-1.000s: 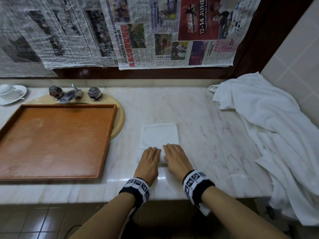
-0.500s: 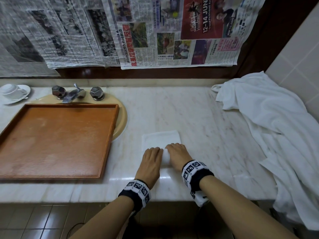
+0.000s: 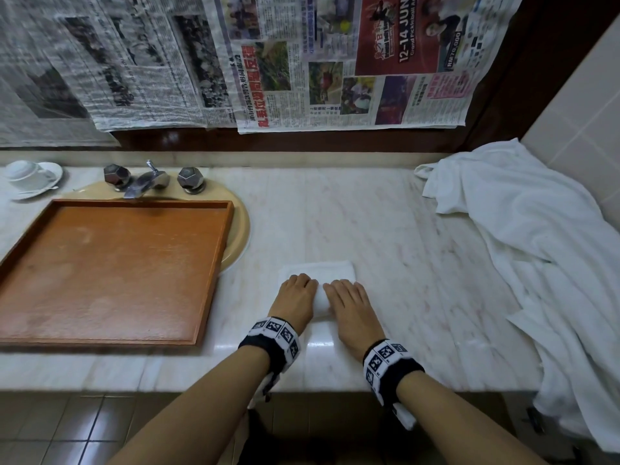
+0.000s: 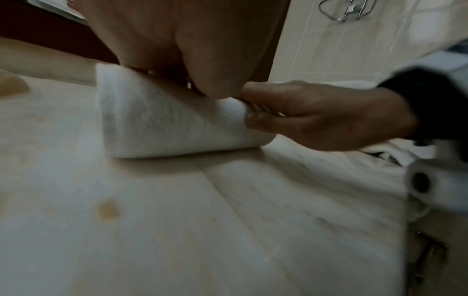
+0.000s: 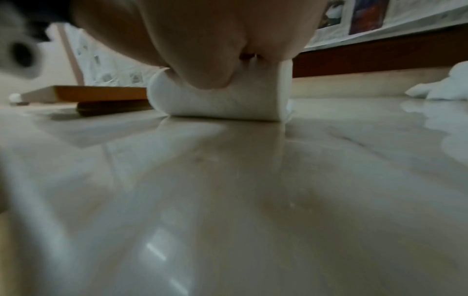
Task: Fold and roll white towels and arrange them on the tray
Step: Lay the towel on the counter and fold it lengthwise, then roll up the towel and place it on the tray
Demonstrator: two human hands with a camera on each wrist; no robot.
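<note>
A small white towel (image 3: 318, 270) lies on the marble counter, its near part rolled up and a short flat strip left beyond my fingers. My left hand (image 3: 297, 297) and right hand (image 3: 349, 303) sit side by side on top of the roll, fingers curved over it. In the left wrist view the roll (image 4: 164, 124) lies under my left palm (image 4: 190, 40), while my right hand (image 4: 316, 120) holds its end between thumb and fingers. The right wrist view shows the roll (image 5: 222, 106) pressed under my right hand (image 5: 202, 40). The brown wooden tray (image 3: 110, 270) lies to the left with nothing on it.
A heap of loose white towels (image 3: 536, 263) covers the counter's right side and hangs over its edge. The tray rests over a beige basin (image 3: 240, 236) with a chrome faucet (image 3: 147, 179). A cup and saucer (image 3: 30, 176) stand far left. Newspaper (image 3: 302, 62) covers the wall behind.
Both hands have moved away from me along the counter, rolling the towel; the roll has thickened and the flat strip ahead of my fingers has shortened.
</note>
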